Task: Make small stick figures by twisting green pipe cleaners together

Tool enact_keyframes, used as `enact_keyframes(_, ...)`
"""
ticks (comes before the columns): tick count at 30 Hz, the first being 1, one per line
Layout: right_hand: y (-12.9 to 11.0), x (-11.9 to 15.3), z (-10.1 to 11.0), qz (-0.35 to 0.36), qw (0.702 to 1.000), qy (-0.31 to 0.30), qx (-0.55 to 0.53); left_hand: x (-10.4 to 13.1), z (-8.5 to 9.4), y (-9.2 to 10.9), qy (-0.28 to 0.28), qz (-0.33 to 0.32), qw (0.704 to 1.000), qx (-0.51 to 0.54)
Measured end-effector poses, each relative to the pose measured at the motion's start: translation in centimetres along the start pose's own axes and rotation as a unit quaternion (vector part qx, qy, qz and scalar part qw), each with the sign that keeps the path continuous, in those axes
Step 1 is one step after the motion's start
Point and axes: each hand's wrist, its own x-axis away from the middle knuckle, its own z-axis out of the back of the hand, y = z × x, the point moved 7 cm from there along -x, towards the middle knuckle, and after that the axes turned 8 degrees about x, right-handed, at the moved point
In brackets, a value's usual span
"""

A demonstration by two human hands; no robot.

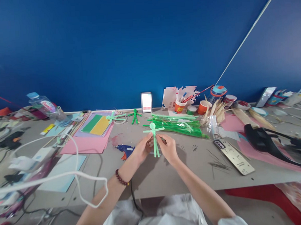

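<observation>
Grey tabletop (154,180), pale-green figure (154,139) between both hands' nearly closed fingers (162,141).

A bracelet of dark red, round beads (122,178), with a small yellowish bead (128,183) among them, circles the left wrist of a person dressed in pale, grey-white clothing. The loose fabric over the lap (182,210) falls in soft folds and carries a small, round, whitish button-like detail (202,221) on the wearer's right side. A matching pale sleeve (233,223) ends high on the right arm, above the bare forearm and bare right hand (168,148).
</observation>
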Motion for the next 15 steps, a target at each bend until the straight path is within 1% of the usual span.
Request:
enact_keyframes(2, -0.8, 0.3, 0.2, 0.045, 0.997, 0.011, 0.061, -0.1, 0.3, 0.4, 0.015, -0.026, 0.999, -0.013)
enact_keyframes(4, -1.2, 0.5, 0.2, 0.081, 0.99, 0.01, 0.112, -0.1, 0.7, 1.2, 0.044, -0.082, 0.995, -0.039)
enact_keyframes(6, -1.3, 0.6, 0.0, 0.099, 0.985, 0.005, 0.14, 0.0, 0.9, 1.8, 0.058, -0.129, 0.988, -0.062)
enact_keyframes(7, -1.3, 0.6, 0.0, 0.1, 0.985, 0.002, 0.142, 0.0, 0.9, 2.0, 0.054, -0.141, 0.986, -0.066)
enact_keyframes(11, -1.4, 0.3, 0.2, 0.081, 0.993, -0.006, 0.089, 0.0, 0.3, 2.0, 0.017, -0.144, 0.988, -0.052)
enact_keyframes(15, -1.2, 0.0, 0.3, 0.046, 0.999, -0.01, 0.012, 0.1, 0.2, 2.0, -0.003, -0.147, 0.989, -0.025)
